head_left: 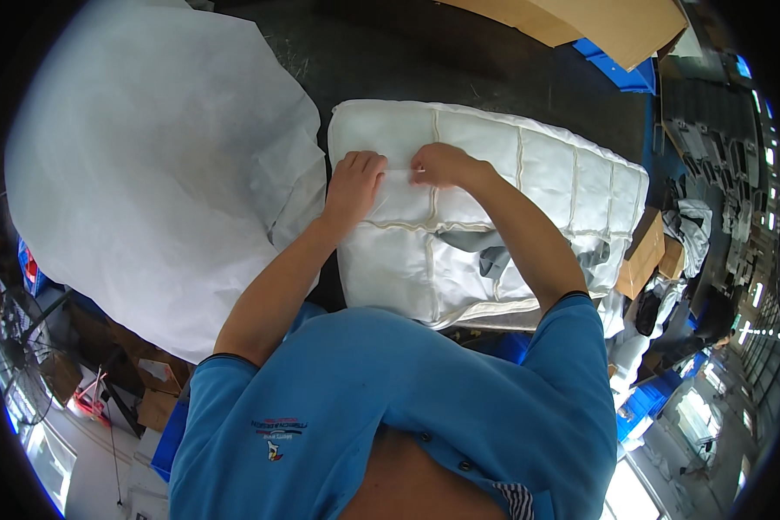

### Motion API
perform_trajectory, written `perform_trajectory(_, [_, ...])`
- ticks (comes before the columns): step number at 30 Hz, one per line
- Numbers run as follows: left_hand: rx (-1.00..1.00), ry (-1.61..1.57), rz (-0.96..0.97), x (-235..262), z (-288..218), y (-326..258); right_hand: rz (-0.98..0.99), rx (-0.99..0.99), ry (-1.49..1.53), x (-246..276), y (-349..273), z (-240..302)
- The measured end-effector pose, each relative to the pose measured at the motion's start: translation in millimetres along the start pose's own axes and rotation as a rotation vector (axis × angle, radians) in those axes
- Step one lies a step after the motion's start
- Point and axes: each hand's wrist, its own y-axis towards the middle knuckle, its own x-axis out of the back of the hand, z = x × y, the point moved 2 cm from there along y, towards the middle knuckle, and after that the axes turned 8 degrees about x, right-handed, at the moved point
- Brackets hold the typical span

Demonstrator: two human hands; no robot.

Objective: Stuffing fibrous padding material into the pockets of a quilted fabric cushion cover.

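Note:
A white fabric panel [477,130], split into several pocket-like sections by cream piped seams, lies flat on a dark table in front of me. My left hand [355,186] rests on its left part, fingers bent together and gripping the fabric near a cross seam. Just right of it, my right hand [442,165] is closed in a pinch over the same seam; what lies between those fingertips is too small to make out. Grey cloth [494,260] shows at an opening in the panel's near half, partly behind my right forearm.
A large pile of thin white sheet material [165,156] covers the left side, close to my left forearm. The dark tabletop [364,52] extends behind the panel. Cardboard [563,17] and a blue bin [620,69] sit at the far right; a brown carton [641,256] stands beyond the panel's right end.

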Motion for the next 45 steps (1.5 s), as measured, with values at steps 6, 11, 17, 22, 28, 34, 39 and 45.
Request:
perform_trajectory(6, [-0.273, 0.172, 0.263, -10.3, -34.4, -81.2, 0.044, 0.093, 0.099, 23.0, 1.8, 40.2])
perform_trajectory(11, [-0.221, 0.242, 0.285, -29.2, -35.9, -83.6, 0.342, 0.007, -0.164, 17.3, 34.6, 45.9])
perform_trajectory(17, [-0.254, 0.361, 0.255, -33.4, -34.9, -90.2, 0.695, -0.286, 0.188, 7.1, 35.7, 44.4])
perform_trajectory(22, [-0.169, 0.309, 0.244, -31.0, -30.5, -86.9, 0.665, -0.34, 0.127, 6.4, 25.4, 53.4])
perform_trajectory(28, [-0.141, 0.334, 0.232, -22.3, -31.8, -82.8, 0.478, -0.268, 0.1, 8.9, 20.0, 49.8])
perform_trajectory(34, [-0.113, 0.264, 0.19, -11.7, -13.5, -72.2, 0.199, -0.207, 0.065, 10.7, 9.8, 37.9])
perform_trajectory(39, [-0.064, 0.25, 0.121, 5.4, -10.6, -72.4, -0.177, -0.111, 0.094, 15.5, -8.7, 28.5])
perform_trajectory(45, [-0.054, 0.308, -0.019, 2.7, 17.3, -19.3, -0.965, 0.193, -0.122, -73.1, -28.5, 59.1])
